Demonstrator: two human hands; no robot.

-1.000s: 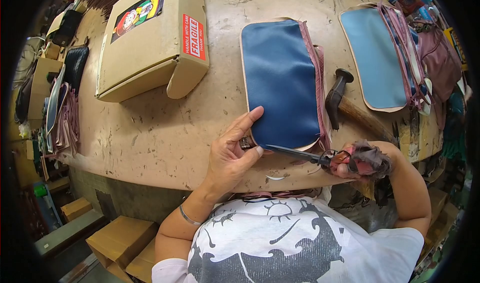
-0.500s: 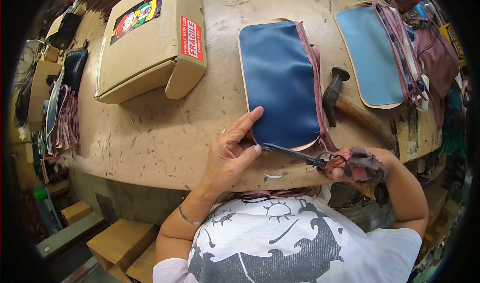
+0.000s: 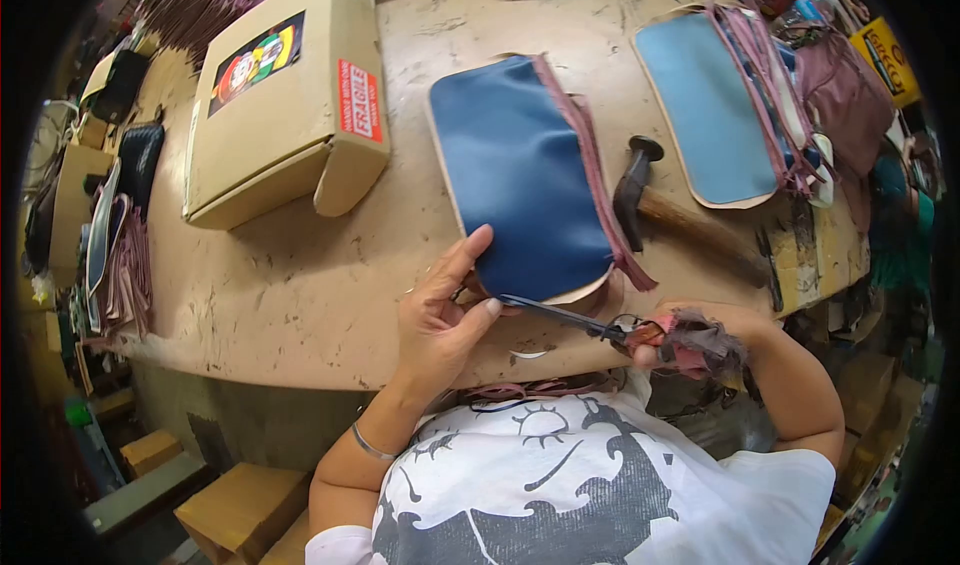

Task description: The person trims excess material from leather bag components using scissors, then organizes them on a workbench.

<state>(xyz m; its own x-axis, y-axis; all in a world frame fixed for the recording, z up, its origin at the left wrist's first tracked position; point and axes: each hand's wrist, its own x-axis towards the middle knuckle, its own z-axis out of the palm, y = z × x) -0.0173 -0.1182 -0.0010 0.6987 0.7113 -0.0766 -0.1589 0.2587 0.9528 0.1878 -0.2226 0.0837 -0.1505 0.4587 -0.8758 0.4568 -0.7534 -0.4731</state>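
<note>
A dark blue zippered pouch panel (image 3: 520,185) with a pale border lies on the table, a mauve zipper tape along its right side. My left hand (image 3: 445,300) pinches its lower left corner, thumb near the edge and forefinger on top. In my right hand (image 3: 650,350) are scissors (image 3: 565,317), their handles wrapped in ragged red and grey cloth. The blades reach left along the panel's bottom edge, with the tip close to my left thumb. A thin white offcut (image 3: 528,355) rests below the blades.
Right of the panel lies a hammer (image 3: 700,235) with a wooden handle. Beyond it are light blue panels (image 3: 705,110) with mauve zipper tapes. A cardboard box (image 3: 270,115) stands at the left. The table's front edge (image 3: 300,383) runs close to my body.
The view has shifted slightly. The dark blue panel has turned and moved left, away from the hammer, with my left hand still on its corner. The scissors stay at its bottom edge.
</note>
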